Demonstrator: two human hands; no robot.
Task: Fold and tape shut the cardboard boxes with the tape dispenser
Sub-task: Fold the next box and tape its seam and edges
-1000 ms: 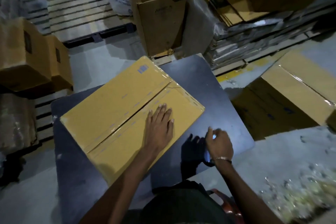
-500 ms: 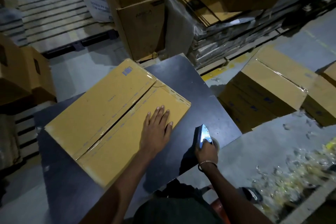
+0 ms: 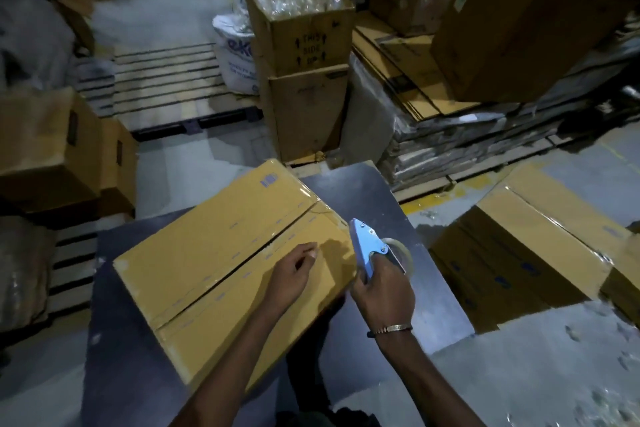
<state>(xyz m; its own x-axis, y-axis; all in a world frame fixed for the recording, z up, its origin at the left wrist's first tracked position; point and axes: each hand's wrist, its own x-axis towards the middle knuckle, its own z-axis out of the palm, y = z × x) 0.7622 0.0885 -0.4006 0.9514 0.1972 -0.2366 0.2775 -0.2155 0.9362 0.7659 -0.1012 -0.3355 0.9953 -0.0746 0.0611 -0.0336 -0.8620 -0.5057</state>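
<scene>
Head view looks down on your two bare hands over a flat yellow-brown cardboard box (image 3: 221,260) lying on a dark, smooth tabletop (image 3: 353,184). Your left hand (image 3: 294,274) rests on the near flap of the box with fingers loosely curled and holding nothing, fingertips close to the straight seam where the two top flaps meet. Just to its right, your right hand (image 3: 384,291) wraps around the handle of the tape dispenser (image 3: 370,246), a pale blue metal body tapering to a wedge-shaped nose with a clear roll of tape on its far side. The nose points away from you, beside the box's right edge and beyond your left fingertips. A thin bracelet (image 3: 393,328) circles the right wrist. Well to the right of your right hand, a glossy taped carton (image 3: 526,246) sits on the grey floor.
</scene>
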